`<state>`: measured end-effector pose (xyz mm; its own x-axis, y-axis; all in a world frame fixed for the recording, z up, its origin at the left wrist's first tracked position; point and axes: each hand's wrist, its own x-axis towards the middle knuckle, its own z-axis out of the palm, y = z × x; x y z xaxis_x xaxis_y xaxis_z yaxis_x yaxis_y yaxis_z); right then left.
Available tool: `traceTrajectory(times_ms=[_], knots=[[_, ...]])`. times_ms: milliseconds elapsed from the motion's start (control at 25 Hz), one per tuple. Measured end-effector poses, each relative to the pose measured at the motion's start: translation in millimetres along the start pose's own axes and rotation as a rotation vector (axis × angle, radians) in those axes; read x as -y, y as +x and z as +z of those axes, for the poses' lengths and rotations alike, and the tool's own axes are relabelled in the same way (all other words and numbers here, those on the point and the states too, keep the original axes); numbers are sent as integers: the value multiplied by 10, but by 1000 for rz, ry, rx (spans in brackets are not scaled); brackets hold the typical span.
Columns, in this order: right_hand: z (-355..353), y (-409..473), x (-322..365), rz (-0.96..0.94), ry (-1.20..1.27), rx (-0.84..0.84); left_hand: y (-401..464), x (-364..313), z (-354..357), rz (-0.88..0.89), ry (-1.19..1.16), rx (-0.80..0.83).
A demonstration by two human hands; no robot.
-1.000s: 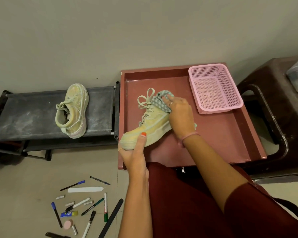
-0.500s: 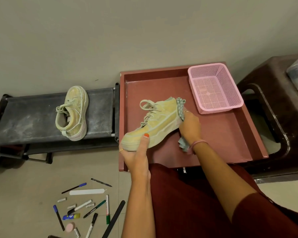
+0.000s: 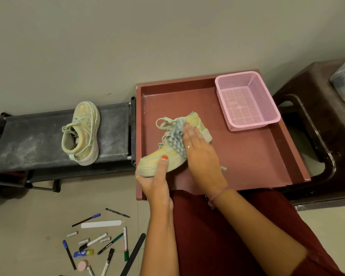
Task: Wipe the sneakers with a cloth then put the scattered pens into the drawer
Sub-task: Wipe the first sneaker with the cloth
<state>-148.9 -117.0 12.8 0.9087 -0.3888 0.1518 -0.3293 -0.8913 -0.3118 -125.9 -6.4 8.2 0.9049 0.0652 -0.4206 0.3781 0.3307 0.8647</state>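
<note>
Far left, on a dusty black rack [image 3: 112, 124]: second sneaker [image 3: 81, 133], on its side, still unwiped, well apart from both hands. Below it on the floor [image 3: 28, 226]: scattered pens [image 3: 100, 242] among other small items, nearer the left arm. Centre, over the open reddish drawer [image 3: 247, 166]: sneaker in work [image 3: 167, 156], long axis slanting from toe at lower left to heel at upper right. Left hand [image 3: 157, 182] gripping the toe, thumb on top. Right hand [image 3: 199, 154], fingers straight, pressing a grey checked cloth [image 3: 176, 139] flat against the laced side toward the heel. Judged mid-wipe, next stroke likely along that slant. Right, in the drawer's far corner: pink basket [image 3: 247, 100], apart from the sneaker. Beyond, a dark stool [image 3: 317, 136].
</note>
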Motion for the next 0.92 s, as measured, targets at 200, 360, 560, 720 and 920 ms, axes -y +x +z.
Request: traceTrajectory(times_ms=[200,360,560,720,920], knots=[[-76,693,-268,159,-59,142,-49,-16,35,22,20,0],[-85,316,13,83,116,142,-25,-14,47,12,15,-32],[-95,-360,291,-107,257,5,9,-8,20,0,-5,-8],[68,-19,-286,15,20,-24,24,4,-1,-13,8,-59],[98,453,-638,405,295,187,18,-10,18,-9,-9,-66]])
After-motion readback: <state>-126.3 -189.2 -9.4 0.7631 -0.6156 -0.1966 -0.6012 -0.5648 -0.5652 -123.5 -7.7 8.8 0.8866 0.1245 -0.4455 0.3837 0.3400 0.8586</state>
